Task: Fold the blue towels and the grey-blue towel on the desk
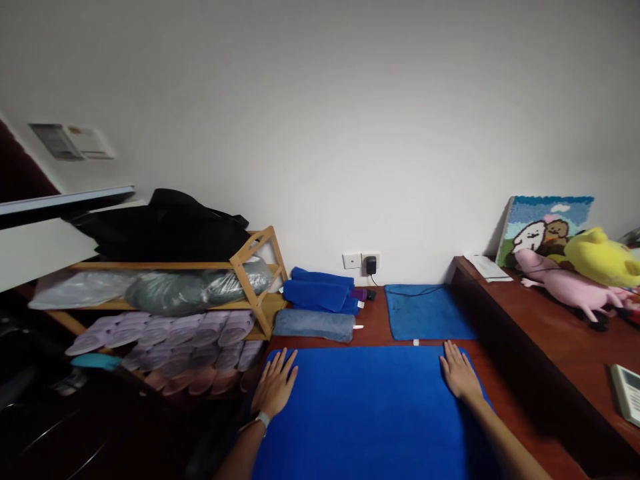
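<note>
A large bright blue towel [370, 407] lies spread flat on the reddish-brown wooden table [373, 331]. My left hand [275, 383] rests on its far left corner, fingers stretched out, with a band around the wrist. On the far right corner my right hand [459, 371] lies flat with its fingers extended. Just beyond, a smaller blue cloth [425, 312] is laid out near the wall. Several folded blue towels [320, 291] are piled behind my left hand, and a rolled grey-blue towel [315, 325] sits in front of them. Neither hand grips anything.
At the left stands a wooden rack [250, 287] with slippers [170, 330], plastic-wrapped bundles [175, 291] and a black bag [175, 227]. A black charger [371, 265] is plugged into the wall. On the raised right surface lie plush toys [560, 287], a picture [545, 223] and a calculator-like device [627, 393].
</note>
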The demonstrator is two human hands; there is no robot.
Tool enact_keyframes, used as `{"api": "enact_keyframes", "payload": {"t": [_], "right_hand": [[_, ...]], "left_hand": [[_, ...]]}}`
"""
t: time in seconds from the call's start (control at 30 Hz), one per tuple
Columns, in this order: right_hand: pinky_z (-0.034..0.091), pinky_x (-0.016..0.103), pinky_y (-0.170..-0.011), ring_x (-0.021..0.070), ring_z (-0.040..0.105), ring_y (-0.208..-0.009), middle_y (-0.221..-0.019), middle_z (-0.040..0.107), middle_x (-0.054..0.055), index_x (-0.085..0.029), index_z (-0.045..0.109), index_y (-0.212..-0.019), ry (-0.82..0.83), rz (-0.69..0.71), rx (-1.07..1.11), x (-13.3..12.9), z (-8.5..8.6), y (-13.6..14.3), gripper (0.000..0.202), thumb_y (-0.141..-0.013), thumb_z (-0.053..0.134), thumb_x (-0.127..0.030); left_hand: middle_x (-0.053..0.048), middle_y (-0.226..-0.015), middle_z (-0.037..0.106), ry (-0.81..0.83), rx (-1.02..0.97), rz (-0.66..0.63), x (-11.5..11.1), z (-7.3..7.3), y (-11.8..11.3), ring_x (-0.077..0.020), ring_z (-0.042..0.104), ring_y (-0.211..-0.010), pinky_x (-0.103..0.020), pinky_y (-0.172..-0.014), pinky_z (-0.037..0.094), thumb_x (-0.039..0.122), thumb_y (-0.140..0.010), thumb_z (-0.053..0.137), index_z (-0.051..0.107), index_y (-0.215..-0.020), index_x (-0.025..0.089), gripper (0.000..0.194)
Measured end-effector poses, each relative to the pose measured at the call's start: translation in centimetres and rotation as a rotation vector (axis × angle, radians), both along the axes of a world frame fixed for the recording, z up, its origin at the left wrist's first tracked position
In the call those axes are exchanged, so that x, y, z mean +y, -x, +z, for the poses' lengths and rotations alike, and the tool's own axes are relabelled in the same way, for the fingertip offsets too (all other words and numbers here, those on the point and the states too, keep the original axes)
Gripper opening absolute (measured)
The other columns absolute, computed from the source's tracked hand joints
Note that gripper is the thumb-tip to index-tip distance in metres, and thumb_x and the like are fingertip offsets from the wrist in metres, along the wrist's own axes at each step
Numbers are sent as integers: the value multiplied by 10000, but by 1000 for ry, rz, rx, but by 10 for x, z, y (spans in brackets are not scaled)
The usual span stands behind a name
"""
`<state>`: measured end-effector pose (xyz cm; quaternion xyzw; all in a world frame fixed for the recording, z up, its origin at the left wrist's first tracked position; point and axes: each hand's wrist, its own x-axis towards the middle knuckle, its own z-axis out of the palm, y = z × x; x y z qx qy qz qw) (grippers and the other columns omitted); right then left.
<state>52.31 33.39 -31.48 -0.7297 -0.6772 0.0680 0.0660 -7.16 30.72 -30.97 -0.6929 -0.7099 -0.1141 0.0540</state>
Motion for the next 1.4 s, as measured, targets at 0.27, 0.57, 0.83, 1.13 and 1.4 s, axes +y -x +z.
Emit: {"api": "enact_keyframes", "payload": {"t": [0.27, 0.57, 0.83, 1.13, 1.4], "right_hand": [[82, 421, -1289, 253, 164, -1574, -1691, 241, 137, -43, 215, -1617, -1, 7, 36, -1, -4, 3, 750, -1004, 106, -461], [277, 510, -1234, 350, 328, -1514, -1602, 428, 179, -74, 426, -1547, -2, -3, 108, 4, 32, 17, 702, -972, 234, -428], [180, 463, -1284, 250, 185, -1571, -1696, 214, 71, -143, 236, -1631, -111, 499, 215, -20, 41, 253, 705, -1051, 183, -539], [141, 470, -1287, 241, 161, -1575, -1691, 219, 106, -120, 234, -1628, -13, 412, 171, -16, 23, 216, 727, -1046, 182, -552], [167, 466, -1277, 262, 214, -1563, -1677, 283, 142, -58, 268, -1608, -10, -12, 21, -4, -13, -5, 756, -989, 217, -491]], "left_hand": [[-79, -1662, 376, -20, -24, 38, -2, 3, -5, -301, 310, -1540, -516, -1238, 271, 452, -1028, 399, 447, -1551, 300, 547], [-69, -1660, 384, -38, -72, 36, -6, 3, -9, -298, 303, -1543, -515, -1248, 238, 477, -1033, 371, 443, -1554, 298, 556], [-80, -1667, 365, -35, -110, 35, -8, 3, -10, -310, 290, -1548, -511, -1257, 214, 457, -1032, 375, 444, -1557, 291, 554], [-57, -1657, 390, -48, -67, 40, -5, -1, -7, -282, 319, -1537, -498, -1249, 237, 470, -1032, 367, 446, -1551, 322, 546], [-89, -1663, 373, -36, -52, 45, -2, -1, -5, -289, 311, -1541, -497, -1250, 237, 445, -1030, 378, 449, -1552, 290, 549]]}}
